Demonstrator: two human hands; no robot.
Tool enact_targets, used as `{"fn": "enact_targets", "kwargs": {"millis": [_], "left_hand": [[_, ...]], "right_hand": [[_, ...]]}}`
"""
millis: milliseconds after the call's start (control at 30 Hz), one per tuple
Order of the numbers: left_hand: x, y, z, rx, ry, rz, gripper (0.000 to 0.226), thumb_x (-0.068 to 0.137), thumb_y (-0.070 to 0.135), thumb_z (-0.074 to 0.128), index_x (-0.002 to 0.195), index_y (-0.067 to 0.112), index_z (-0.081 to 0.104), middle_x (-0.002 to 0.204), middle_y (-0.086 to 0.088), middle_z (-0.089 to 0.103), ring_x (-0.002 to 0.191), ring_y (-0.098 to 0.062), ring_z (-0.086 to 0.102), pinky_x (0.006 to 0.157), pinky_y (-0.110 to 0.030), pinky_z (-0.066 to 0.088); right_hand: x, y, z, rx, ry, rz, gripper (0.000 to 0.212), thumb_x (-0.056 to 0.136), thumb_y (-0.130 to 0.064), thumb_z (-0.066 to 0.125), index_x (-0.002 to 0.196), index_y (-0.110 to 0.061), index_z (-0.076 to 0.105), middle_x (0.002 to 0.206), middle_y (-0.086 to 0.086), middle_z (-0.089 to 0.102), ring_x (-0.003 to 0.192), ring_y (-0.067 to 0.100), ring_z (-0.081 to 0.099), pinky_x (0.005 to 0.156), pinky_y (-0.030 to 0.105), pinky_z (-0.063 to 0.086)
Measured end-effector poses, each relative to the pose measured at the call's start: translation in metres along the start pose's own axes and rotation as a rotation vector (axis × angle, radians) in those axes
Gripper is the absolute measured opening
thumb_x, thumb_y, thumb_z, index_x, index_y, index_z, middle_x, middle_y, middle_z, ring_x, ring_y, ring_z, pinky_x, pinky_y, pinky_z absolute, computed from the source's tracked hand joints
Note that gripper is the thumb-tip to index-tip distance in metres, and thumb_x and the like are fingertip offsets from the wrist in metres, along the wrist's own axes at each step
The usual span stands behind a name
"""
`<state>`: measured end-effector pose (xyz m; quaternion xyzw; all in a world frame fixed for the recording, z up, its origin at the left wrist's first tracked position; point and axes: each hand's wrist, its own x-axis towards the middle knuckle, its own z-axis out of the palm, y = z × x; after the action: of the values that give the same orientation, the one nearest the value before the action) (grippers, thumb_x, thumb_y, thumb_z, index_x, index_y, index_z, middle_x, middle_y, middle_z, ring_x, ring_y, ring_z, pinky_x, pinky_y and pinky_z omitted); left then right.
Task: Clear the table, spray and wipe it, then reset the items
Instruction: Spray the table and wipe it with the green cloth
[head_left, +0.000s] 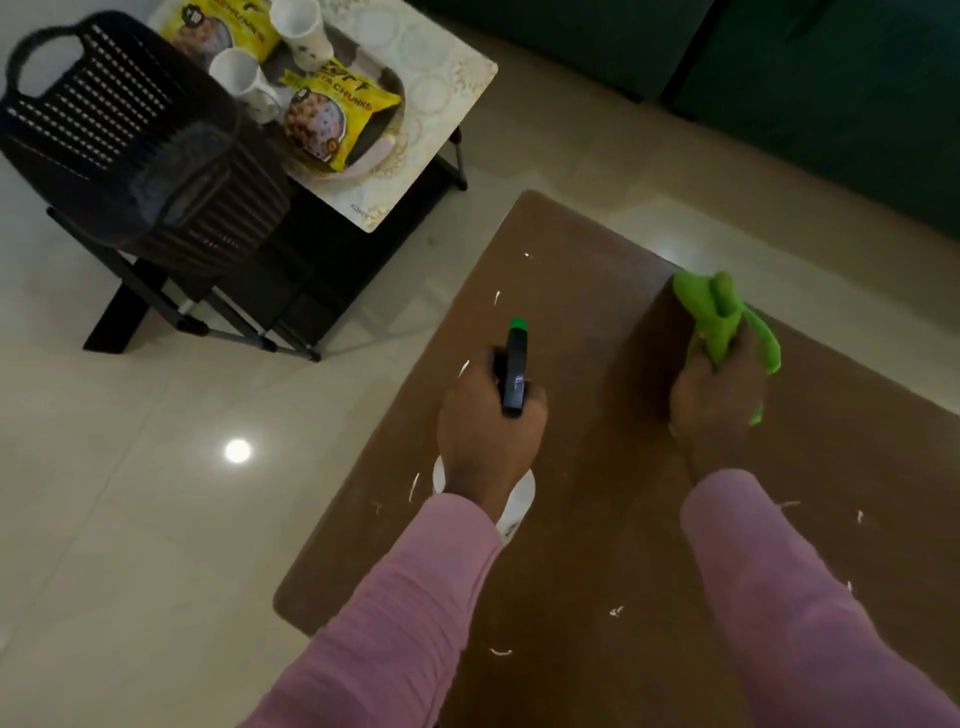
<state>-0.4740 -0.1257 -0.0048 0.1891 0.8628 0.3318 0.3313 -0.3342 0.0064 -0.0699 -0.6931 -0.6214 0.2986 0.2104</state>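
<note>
The person is leaning over a brown table (597, 545), both arms in pink sleeves (415, 597) reaching forward. The left hand (488, 436) is gripping a spray bottle (516, 374) by its neck: the dark trigger head is rising out of the top of the fist with its green nozzle pointing away from the person, while the white body is showing below the wrist. The fingers are wrapping round the front, hidden by the back of the hand, so whether one is pulling the trigger cannot be told. The right hand (717, 395) is clenching a green cloth (719, 317) near the table's far edge; the bunched cloth is sticking out ahead of the knuckles, with a flap hanging on the hand's right side. Small white scraps (500, 651) are lying scattered on the tabletop. Well apart, on a side table (441, 104), a tray (379, 150) is carrying yellow packets (332, 124) and white cups (301, 28), beside a black basket (119, 130).
</note>
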Motion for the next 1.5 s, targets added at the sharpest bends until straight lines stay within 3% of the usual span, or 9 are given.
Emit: {"fn": "enact_targets", "kwargs": {"millis": [233, 400, 567, 733, 933, 1000, 1167, 1400, 1500], "left_hand": [[0.016, -0.011, 0.017, -0.035, 0.124, -0.095, 0.032, 0.09, 0.027, 0.064, 0.063, 0.026, 0.048, 0.05, 0.01, 0.044, 0.044, -0.011, 0.044, 0.049, -0.02, 0.034], [0.015, -0.018, 0.017, -0.037, 0.077, -0.144, 0.03, 0.09, 0.032, 0.064, 0.066, 0.028, 0.048, 0.053, 0.012, 0.049, 0.047, -0.01, 0.048, 0.048, -0.02, 0.034], [0.004, -0.024, 0.012, -0.068, 0.02, -0.111, 0.027, 0.09, 0.03, 0.064, 0.07, 0.032, 0.046, 0.057, 0.01, 0.054, 0.05, -0.012, 0.056, 0.046, -0.018, 0.04], [-0.021, -0.04, 0.012, -0.154, 0.06, -0.128, 0.024, 0.092, 0.025, 0.063, 0.071, 0.029, 0.05, 0.051, 0.01, 0.046, 0.042, -0.009, 0.045, 0.041, -0.013, 0.031], [-0.057, -0.068, 0.016, -0.295, 0.113, -0.226, 0.017, 0.092, 0.02, 0.064, 0.076, 0.023, 0.057, 0.046, 0.008, 0.045, 0.038, -0.009, 0.043, 0.042, -0.019, 0.033], [-0.069, -0.077, 0.016, -0.312, 0.134, -0.254, 0.017, 0.092, 0.02, 0.064, 0.077, 0.023, 0.058, 0.047, 0.008, 0.046, 0.038, -0.009, 0.042, 0.042, -0.02, 0.034], [-0.088, -0.099, 0.006, -0.357, 0.193, -0.272, 0.009, 0.094, 0.022, 0.061, 0.085, 0.025, 0.061, 0.054, 0.001, 0.054, 0.042, -0.016, 0.049, 0.042, -0.027, 0.04], [-0.099, -0.115, -0.011, -0.4, 0.314, -0.336, 0.016, 0.093, 0.019, 0.064, 0.077, 0.023, 0.059, 0.057, -0.005, 0.056, 0.051, -0.033, 0.057, 0.048, -0.043, 0.051], [-0.112, -0.125, -0.016, -0.417, 0.354, -0.335, 0.012, 0.092, 0.021, 0.065, 0.08, 0.021, 0.061, 0.056, -0.004, 0.056, 0.05, -0.032, 0.057, 0.048, -0.044, 0.051]], "right_hand": [[0.004, -0.022, 0.048, 0.048, 0.002, -0.08, 0.04, 0.096, -0.031, 0.043, 0.122, -0.005, 0.058, 0.11, 0.018, 0.064, 0.106, 0.033, 0.058, 0.095, 0.04, 0.044], [0.021, -0.034, 0.057, 0.058, 0.035, -0.129, 0.047, 0.093, -0.035, 0.038, 0.115, 0.0, 0.061, 0.112, 0.02, 0.062, 0.107, 0.034, 0.057, 0.097, 0.045, 0.041], [0.046, -0.065, 0.088, 0.137, -0.203, -0.161, 0.049, 0.099, -0.039, 0.037, 0.142, -0.015, 0.04, 0.141, 0.011, 0.048, 0.13, 0.028, 0.044, 0.111, 0.046, 0.032], [0.038, -0.075, 0.124, -0.436, -0.555, -0.714, 0.06, 0.101, -0.042, 0.031, 0.153, -0.018, 0.013, 0.162, 0.003, 0.003, 0.148, 0.026, -0.007, 0.117, 0.041, -0.01], [0.003, -0.038, 0.103, -0.733, -0.738, -1.31, 0.063, 0.098, -0.038, 0.033, 0.153, -0.017, 0.01, 0.162, 0.004, 0.006, 0.148, 0.026, -0.001, 0.12, 0.044, -0.001], [0.021, -0.04, 0.097, -0.729, -0.731, -1.223, 0.062, 0.1, -0.035, 0.034, 0.153, -0.017, 0.009, 0.161, 0.003, 0.004, 0.148, 0.023, -0.002, 0.12, 0.04, -0.003], [0.033, -0.077, 0.12, -0.564, -0.537, -0.654, 0.061, 0.102, -0.039, 0.03, 0.153, -0.014, 0.007, 0.162, 0.006, -0.003, 0.148, 0.026, -0.009, 0.12, 0.042, -0.006], [-0.061, -0.035, 0.109, -0.743, -0.785, -1.274, 0.065, 0.099, -0.034, 0.039, 0.153, -0.014, 0.01, 0.161, 0.004, 0.001, 0.148, 0.026, -0.004, 0.12, 0.04, -0.005], [-0.039, -0.034, 0.103, -0.674, -0.741, -1.156, 0.061, 0.1, -0.03, 0.041, 0.152, -0.014, 0.015, 0.161, 0.005, 0.006, 0.148, 0.025, 0.001, 0.119, 0.038, -0.003]]}}
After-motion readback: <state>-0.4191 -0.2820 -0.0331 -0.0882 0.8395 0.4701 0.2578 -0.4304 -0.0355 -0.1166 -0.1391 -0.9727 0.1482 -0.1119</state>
